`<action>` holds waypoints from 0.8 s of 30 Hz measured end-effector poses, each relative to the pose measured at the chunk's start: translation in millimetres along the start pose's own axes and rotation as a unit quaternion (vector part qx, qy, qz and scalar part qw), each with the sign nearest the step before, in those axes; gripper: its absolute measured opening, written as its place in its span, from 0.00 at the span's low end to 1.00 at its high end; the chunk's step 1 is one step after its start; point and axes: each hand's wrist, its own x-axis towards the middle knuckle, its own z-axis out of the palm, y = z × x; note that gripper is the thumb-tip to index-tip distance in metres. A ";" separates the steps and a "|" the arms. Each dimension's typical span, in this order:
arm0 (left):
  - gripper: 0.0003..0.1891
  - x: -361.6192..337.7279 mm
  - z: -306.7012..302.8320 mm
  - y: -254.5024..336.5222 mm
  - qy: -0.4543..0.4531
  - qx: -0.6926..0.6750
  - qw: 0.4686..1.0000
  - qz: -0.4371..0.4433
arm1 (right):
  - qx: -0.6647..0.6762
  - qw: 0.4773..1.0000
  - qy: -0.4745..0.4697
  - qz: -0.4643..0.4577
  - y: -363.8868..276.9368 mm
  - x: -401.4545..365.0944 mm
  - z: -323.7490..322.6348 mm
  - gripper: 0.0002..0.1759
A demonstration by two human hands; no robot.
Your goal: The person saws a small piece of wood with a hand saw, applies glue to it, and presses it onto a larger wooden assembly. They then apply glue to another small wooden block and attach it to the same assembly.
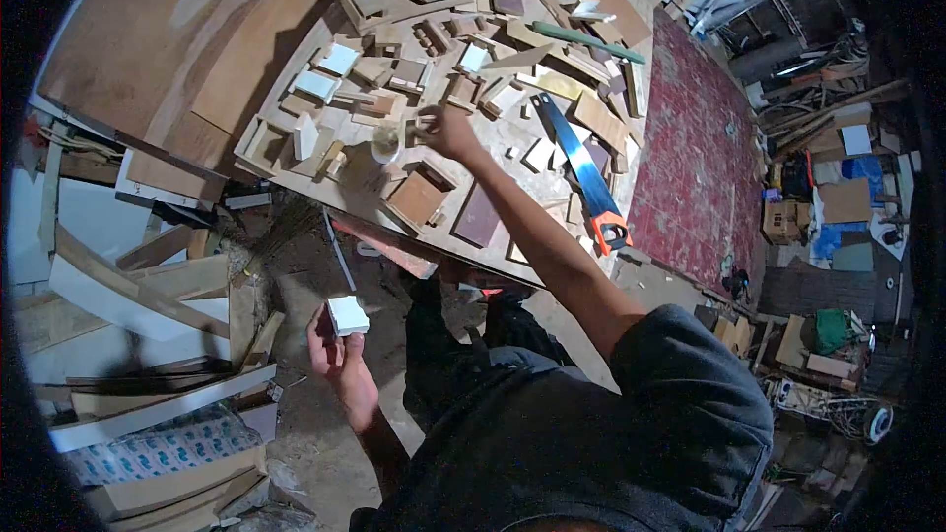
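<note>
My left hand (340, 360) is low in front of my body, away from the table. Its fingers and thumb grip a small white-faced block (348, 316) with uneven edges. Over the table, my right hand (449, 134) reaches out with bent fingers just right of a small round cup (386, 145) of pale contents. Its fingertips are pressed close together, and whatever they hold is too small to make out. Nearer to me lies an open wooden box (421, 195). A handsaw (576, 158) with an orange and black handle rests to the right.
Small wooden boxes and offcuts cover much of the worktable (325, 192). A green strip (588, 41) lies among them at the back. Large plywood sheets (197, 39) lean at the left, above piled boards (138, 286). A worn red surface (695, 158) adjoins the table on the right.
</note>
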 end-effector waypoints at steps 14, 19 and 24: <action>0.34 25.7 43.3 -13.9 -0.097 -0.010 0.994 -0.047 | -0.090 0.891 0.289 0.337 61.1 -260.6 -116.3 0.10; 0.35 26.5 48.5 -15.7 -0.101 0.013 0.994 -0.050 | -0.121 0.900 0.210 0.361 85.3 -297.5 -143.5 0.15; 0.35 24.7 66.3 -17.5 -0.119 0.029 0.992 -0.041 | -0.230 0.897 0.110 0.362 122.7 -306.7 -112.0 0.52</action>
